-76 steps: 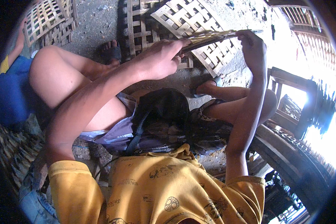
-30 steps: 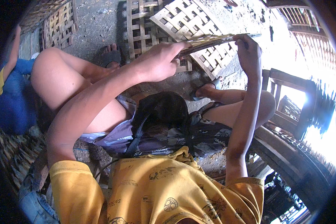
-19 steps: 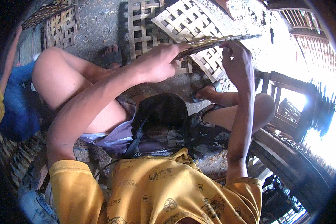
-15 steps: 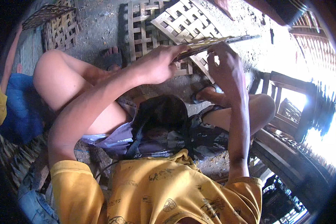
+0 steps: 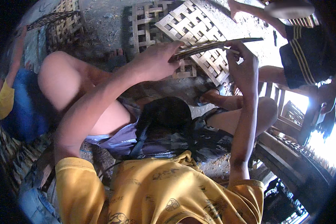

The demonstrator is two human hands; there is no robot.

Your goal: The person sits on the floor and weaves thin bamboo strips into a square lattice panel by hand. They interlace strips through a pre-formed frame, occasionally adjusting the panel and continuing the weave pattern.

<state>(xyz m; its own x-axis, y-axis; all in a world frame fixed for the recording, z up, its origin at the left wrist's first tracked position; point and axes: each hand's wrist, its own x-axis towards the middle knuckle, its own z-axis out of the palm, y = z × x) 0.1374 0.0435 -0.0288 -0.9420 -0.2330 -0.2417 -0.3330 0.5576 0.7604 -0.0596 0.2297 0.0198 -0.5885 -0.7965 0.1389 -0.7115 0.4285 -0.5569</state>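
Observation:
A woven bamboo panel [image 5: 209,45], seen almost edge-on, is held up in front of me over my crossed legs. My left hand [image 5: 158,61] is closed round its left end, thumb on top and fingers below. At the panel's near edge my right hand [image 5: 242,61] has its thumb and fingers bent together in a pinch. Whether a loose strip lies between those right fingertips is too small to make out. Beyond them, a pale lattice-woven bamboo panel [image 5: 192,24] lies slantwise on the ground, overlapping a darker woven panel [image 5: 142,28].
A person in dark striped shorts [image 5: 306,56] is close by on the right, beside a wooden frame [image 5: 287,121]. At far left another person, in blue [image 5: 31,108], has an arm raised by an upright woven panel [image 5: 65,22]. A black cloth [image 5: 168,112] lies in my lap.
The panel has tipped to a thinner edge-on view. My right hand has shifted slightly right along its edge. On the right, the person in striped shorts has come further into view.

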